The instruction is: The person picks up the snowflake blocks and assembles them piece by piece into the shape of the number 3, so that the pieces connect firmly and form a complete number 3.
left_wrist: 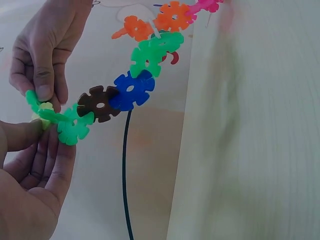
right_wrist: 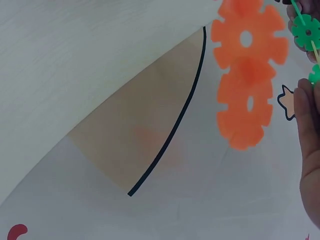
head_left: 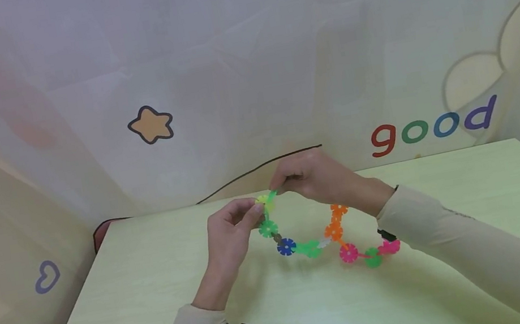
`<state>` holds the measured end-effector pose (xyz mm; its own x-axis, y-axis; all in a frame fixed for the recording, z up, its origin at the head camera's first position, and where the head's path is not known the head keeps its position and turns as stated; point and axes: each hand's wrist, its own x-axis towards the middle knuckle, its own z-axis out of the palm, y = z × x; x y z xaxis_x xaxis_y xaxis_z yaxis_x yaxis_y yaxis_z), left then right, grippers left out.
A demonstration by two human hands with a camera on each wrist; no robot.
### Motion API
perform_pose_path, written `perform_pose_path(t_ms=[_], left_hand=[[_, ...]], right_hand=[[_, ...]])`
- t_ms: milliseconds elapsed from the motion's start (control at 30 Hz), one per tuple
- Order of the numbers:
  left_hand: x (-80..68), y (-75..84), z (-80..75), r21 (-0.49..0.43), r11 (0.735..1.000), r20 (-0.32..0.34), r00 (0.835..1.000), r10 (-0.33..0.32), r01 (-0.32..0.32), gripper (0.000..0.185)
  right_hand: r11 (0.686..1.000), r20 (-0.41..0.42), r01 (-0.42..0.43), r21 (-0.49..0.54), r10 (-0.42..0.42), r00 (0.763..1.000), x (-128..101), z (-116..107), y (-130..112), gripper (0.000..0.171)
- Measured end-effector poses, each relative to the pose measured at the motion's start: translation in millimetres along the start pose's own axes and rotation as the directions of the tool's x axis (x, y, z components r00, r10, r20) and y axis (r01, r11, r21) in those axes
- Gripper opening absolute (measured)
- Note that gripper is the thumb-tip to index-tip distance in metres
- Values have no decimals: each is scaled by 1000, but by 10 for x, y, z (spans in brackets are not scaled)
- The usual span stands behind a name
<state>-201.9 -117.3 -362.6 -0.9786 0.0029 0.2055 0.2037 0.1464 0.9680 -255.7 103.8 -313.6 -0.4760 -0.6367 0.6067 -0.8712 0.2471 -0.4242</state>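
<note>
A chain of notched plastic snowflake discs hangs above the table, held up at its left end by both hands. My left hand [head_left: 228, 233] pinches a yellow disc [head_left: 262, 200] between thumb and fingers. Just right of it, my right hand [head_left: 316, 176] pinches a light green disc [head_left: 272, 195] against the yellow one. Below run a green disc [head_left: 268, 229], a brown disc [left_wrist: 96, 103], a blue disc [head_left: 286, 247] and more green ones [head_left: 312, 249]. Past a whitish disc [head_left: 324, 242], orange discs [head_left: 333, 231] rise under the right forearm. A pink disc [head_left: 349, 253] continues the chain rightward.
The pale table [head_left: 154, 271] ends at a printed cloth backdrop [head_left: 238, 91] just behind the hands. The chain's far right part, with a green disc [head_left: 373, 257] and a pink disc [head_left: 392, 246], lies near the right sleeve [head_left: 436, 230]. Straps are on both wrists.
</note>
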Motion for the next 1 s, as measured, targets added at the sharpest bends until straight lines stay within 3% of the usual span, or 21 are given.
perform_pose_path(t_ms=[100, 167, 300, 400, 467, 600, 767, 1000], left_hand=[[10, -11, -10, -10, 1000, 17, 1000, -5, 5, 13], [14, -21, -18, -16, 1000, 27, 1000, -9, 10, 14], [23, -35, -28, -18, 1000, 29, 999, -21, 21, 13], [23, -37, -27, -20, 1000, 27, 999, -19, 19, 14], [21, -26, -31, -21, 1000, 28, 999, -20, 20, 14], [19, 1, -53, -22, 1000, 33, 999, -20, 21, 14], [20, 12, -71, -16, 1000, 34, 999, -17, 17, 14], [22, 22, -80, -2, 1000, 30, 1000, -5, 5, 15]], right_hand=[[999, 31, -41, -18, 42, 999, -14, -20, -6, 16], [993, 69, -118, -8, 118, 991, -45, -60, -17, 21], [953, 48, -301, -29, 302, 952, -171, -253, -20, 32], [903, -24, -428, -41, 427, 904, -355, -488, 54, 28], [863, -29, -504, -43, 503, 864, -522, -646, 148, 24], [767, 52, -640, -37, 641, 765, -896, -869, 344, 30], [665, 181, -745, 57, 727, 663, -1293, -978, 550, 45], [576, 359, -802, 157, 723, 590, -1616, -1045, 729, 55]])
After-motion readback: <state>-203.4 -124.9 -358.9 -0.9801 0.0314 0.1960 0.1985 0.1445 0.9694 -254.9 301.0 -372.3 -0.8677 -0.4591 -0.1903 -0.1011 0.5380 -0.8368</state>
